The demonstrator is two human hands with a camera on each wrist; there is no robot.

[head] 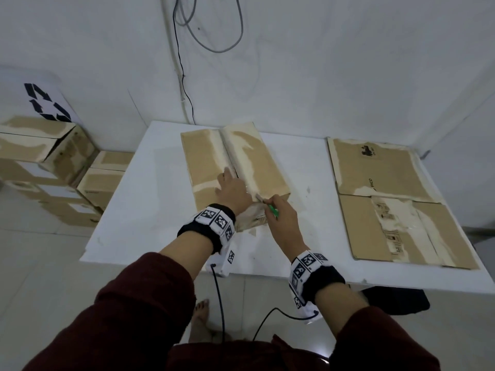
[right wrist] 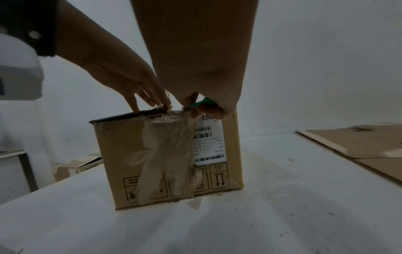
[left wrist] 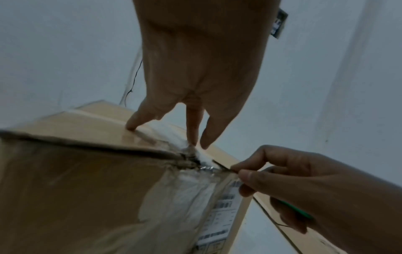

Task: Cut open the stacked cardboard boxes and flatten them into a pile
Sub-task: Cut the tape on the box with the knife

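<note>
right hand (head: pixel 281 212) nearest, fingers pinched round green-handled cutter (head: pixel 273 211), blade at tape seam on near top edge. left hand (head: pixel 231 188) fingers straight, pressing box (head: pixel 257 162) top, mid table (head: pixel 128 210). box likely light, stiff; brace beside seam.

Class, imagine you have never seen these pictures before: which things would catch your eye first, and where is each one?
First, the tall cardboard box at the middle of the white table, its top seam taped. The left hand presses on its top while the right hand holds a green-handled cutter at the near edge of the seam. Next, the flattened cardboard on the table's right side, and the stacked boxes on the floor at left.
</note>
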